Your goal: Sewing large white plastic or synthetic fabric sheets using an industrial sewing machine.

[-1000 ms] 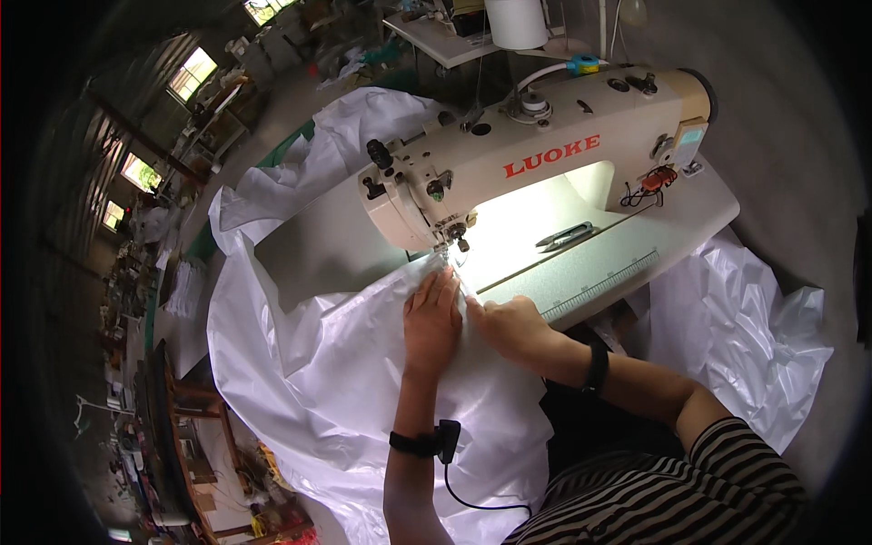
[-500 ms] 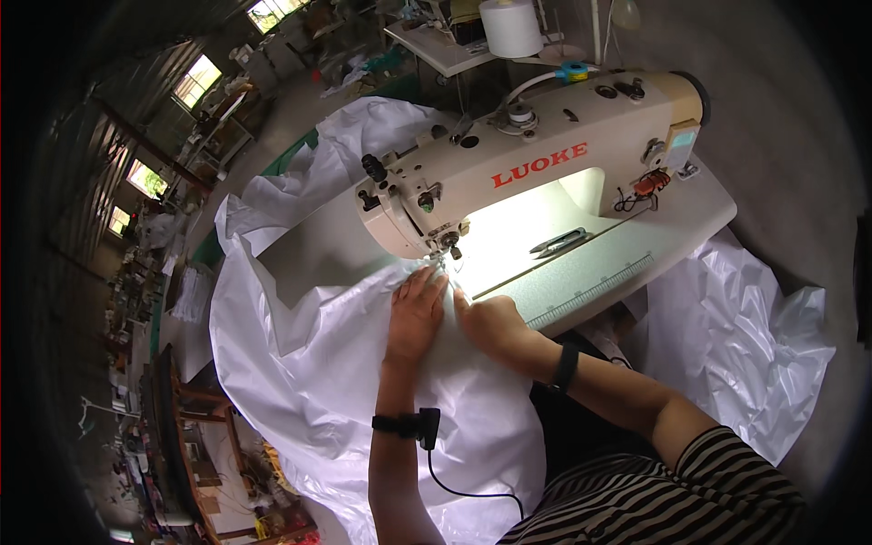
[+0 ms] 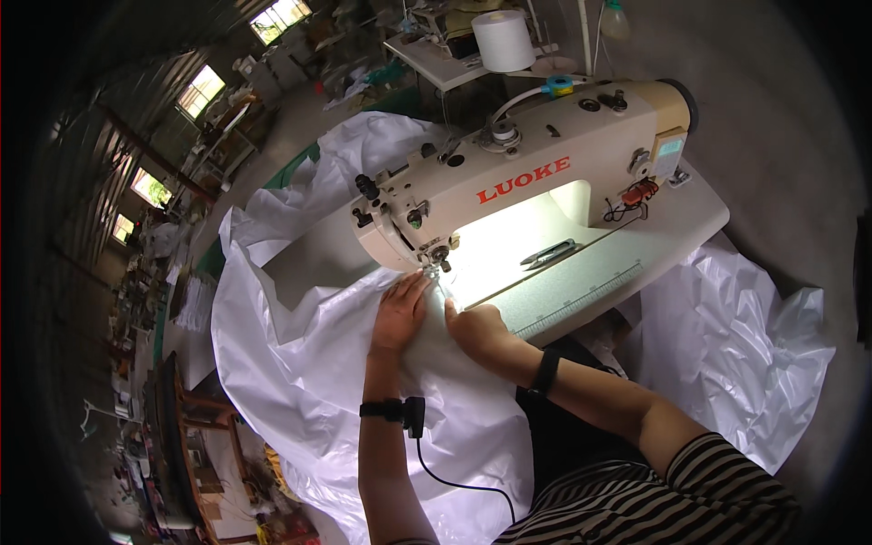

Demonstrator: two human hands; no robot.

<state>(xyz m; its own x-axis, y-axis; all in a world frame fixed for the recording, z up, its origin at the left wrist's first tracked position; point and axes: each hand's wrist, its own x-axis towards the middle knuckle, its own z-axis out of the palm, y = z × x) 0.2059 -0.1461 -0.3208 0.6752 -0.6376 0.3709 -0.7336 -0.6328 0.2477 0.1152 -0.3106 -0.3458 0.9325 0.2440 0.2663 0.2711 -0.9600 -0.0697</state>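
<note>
A pale sewing machine (image 3: 536, 173) stands before me with its work area lit. A large, shiny white sheet (image 3: 300, 350) lies over the bed's left end and hangs toward my lap. My left hand (image 3: 400, 311) rests flat on the sheet, fingers stretched out just short of the presser foot (image 3: 432, 271). To its right, my right hand (image 3: 480, 331) is closed at the sheet's edge, thumb side toward the needle; its curled fingers are partly hidden. Thread snips (image 3: 549, 254) lie on the machine bed under the arm, apart from both hands.
More crumpled white sheeting (image 3: 731, 345) hangs off the right side. A white thread cone (image 3: 503, 41) stands behind the machine, near another table (image 3: 436, 62). A wooden frame (image 3: 204, 413) is at the lower left. From my left wrist strap a black cable (image 3: 454, 483) runs down.
The whole view has shifted slightly, with the machine now a little lower and further left. Both hands stay near the presser foot, their poses much the same.
</note>
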